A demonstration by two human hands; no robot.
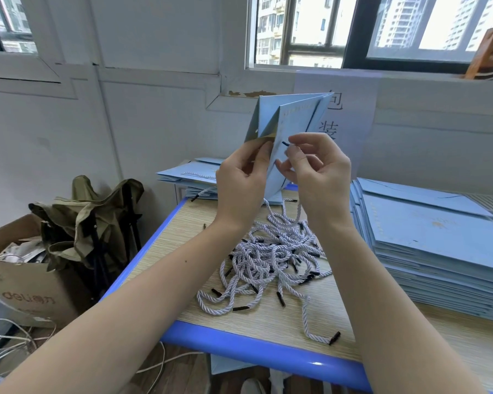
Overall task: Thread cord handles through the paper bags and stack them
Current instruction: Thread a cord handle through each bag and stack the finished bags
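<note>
The right hand's [313, 163] grip is a fine pinch: thumb and forefinger nip the dark tip of a cord [285, 143] and aim it at the upper edge of a pale blue paper bag [292, 120]. The left hand [241, 177] pinches the bag's near edge, thumb in front, holding it up above the bench [182, 237], top end towards the person.

The bag looks light and fairly stiff, creased flat; I'd say it will buckle if squeezed mid-panel, so the folded edge by the holes is the place to hold. The cord is soft, twisted and floppy; only its hard tip will steer, so I'd pinch it close behind that.

The bench is pale wood-grain with a blue rim. A tangle of loose cords [271, 257] lies under the hands, a tall stack of flat bags [439, 237] to the right, and a smaller pile of bags with handles fitted [191, 173] at the far end. Left of the bench stand a cardboard box [26, 291] and a folded green stool [97, 220]; windows [310, 27] run along the wall.
</note>
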